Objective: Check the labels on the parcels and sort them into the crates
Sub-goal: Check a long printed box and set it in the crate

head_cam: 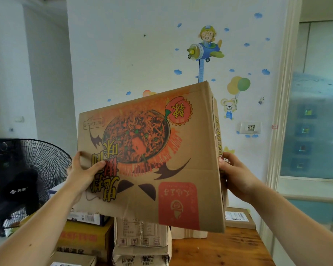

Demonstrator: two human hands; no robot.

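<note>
I hold a large cardboard noodle box (173, 169) up in the air in front of me, tilted, its printed picture upside down. My left hand (83, 172) grips its left edge, thumb across the printed face. My right hand (235, 175) grips the right side, fingers curled round the edge. No shipping label shows on the face toward me. Below the box lie more parcels: a yellow box (85, 237), a taped brown carton (140, 235) and a small flat parcel with a white label (238, 217).
A wooden table (219, 250) carries the parcels. A black standing fan (27, 177) is at the left. The wall behind has cartoon stickers and a socket (250, 127). A glass door (315, 121) is at the right. No crates are in view.
</note>
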